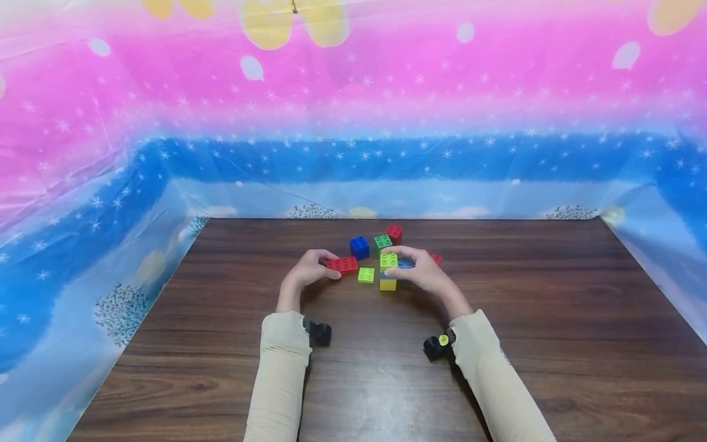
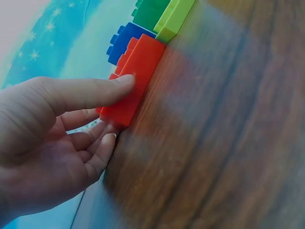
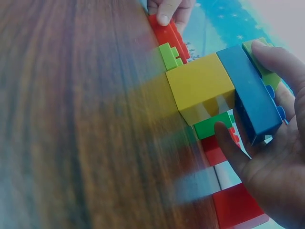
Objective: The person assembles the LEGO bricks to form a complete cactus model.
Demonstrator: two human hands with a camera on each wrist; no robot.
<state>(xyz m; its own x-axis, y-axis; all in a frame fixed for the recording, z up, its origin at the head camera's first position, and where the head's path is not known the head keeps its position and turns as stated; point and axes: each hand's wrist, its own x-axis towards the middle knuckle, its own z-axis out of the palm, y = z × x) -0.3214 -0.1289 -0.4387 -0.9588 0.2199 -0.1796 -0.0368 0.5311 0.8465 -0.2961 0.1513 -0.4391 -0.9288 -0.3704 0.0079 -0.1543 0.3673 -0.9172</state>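
stretching sideways, long red brick (image 1: 343, 266), studs (image 1: 347, 262) up

curtained-off nook: woodgrain tabletop (image 1: 364, 380), printed cloth (image 1: 353, 159) on three sides (snowflake pattern)

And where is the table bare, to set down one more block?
Bare: the table between both sleeves, and outside each. Crowded: between left hand and right hand, where the long red block, lime plate and stack sit close; blue block and green block just behind.
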